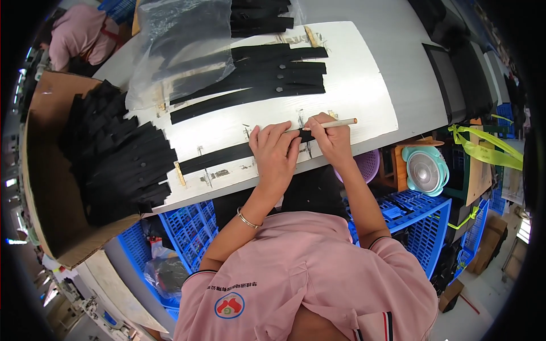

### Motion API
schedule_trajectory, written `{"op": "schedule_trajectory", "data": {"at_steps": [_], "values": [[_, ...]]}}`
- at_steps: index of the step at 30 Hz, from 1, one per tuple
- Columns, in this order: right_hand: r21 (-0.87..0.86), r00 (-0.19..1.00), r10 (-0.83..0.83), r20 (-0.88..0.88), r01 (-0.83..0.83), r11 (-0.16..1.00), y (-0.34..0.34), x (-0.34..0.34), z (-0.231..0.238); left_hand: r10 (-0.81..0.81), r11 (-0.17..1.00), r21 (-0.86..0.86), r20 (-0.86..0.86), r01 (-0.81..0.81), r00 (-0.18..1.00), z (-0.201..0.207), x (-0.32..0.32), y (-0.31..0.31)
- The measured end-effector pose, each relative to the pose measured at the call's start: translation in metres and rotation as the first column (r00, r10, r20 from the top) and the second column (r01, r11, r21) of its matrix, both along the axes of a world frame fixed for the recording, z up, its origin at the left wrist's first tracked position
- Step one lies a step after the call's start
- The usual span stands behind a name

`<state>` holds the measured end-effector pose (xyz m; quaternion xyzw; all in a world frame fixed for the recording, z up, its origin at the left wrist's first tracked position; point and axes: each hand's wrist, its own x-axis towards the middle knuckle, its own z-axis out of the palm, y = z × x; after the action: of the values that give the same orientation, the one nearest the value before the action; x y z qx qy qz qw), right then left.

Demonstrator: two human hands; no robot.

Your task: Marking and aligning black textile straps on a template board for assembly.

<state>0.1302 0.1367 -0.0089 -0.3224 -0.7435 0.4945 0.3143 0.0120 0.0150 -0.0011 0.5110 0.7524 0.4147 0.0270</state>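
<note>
A black fabric strip [216,157] lies lengthwise along the near side of a white board [367,74] marked with dark lines and tape. My left hand [274,152] rests on this strip, fingers stretched out and pressing it down. My right hand [334,143] is closed around a white pencil [341,123]. The pencil slants, its blunt end toward the right and its tip end by the strip near my left fingertips. Whether the tip touches the fabric is hidden by my fingers. Farther back on the board lie several more black strips [256,91], some with small round dark spots.
At the left stands a cardboard box [48,187] heaped with black strips [122,159]. A clear plastic bag [176,51] covers part of the far strips. Below the table are blue crates [435,227], a purple basket [367,165] and a turquoise fan [425,170]. Another person [79,37] is at far left.
</note>
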Motion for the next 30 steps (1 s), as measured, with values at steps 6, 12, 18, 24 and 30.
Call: {"op": "schedule_trajectory", "data": {"at_steps": [6,12,18,24,30], "values": [[0.074,0.999,-0.014,-0.035,0.017,0.997,-0.001,0.001,0.005,0.010,1.000,-0.010,-0.023,-0.010,1.000,0.004,0.003,0.003],[0.101,0.996,0.084,-0.006,-0.083,0.991,0.003,0.006,0.006,0.015,1.000,0.007,-0.034,-0.014,0.999,0.000,0.002,0.004],[0.149,0.992,0.128,0.018,-0.129,0.980,0.002,0.000,0.003,-0.003,1.000,-0.022,-0.040,0.002,0.999,-0.005,-0.003,-0.006],[-0.055,0.988,-0.010,-0.156,0.001,0.998,-0.001,0.015,0.004,0.032,0.988,-0.147,-0.066,-0.042,0.997,0.008,-0.002,-0.041],[-0.079,0.974,-0.168,-0.153,0.157,0.984,-0.006,0.013,0.006,-0.039,0.971,-0.237,-0.078,0.019,0.996,0.000,-0.036,-0.019]]}}
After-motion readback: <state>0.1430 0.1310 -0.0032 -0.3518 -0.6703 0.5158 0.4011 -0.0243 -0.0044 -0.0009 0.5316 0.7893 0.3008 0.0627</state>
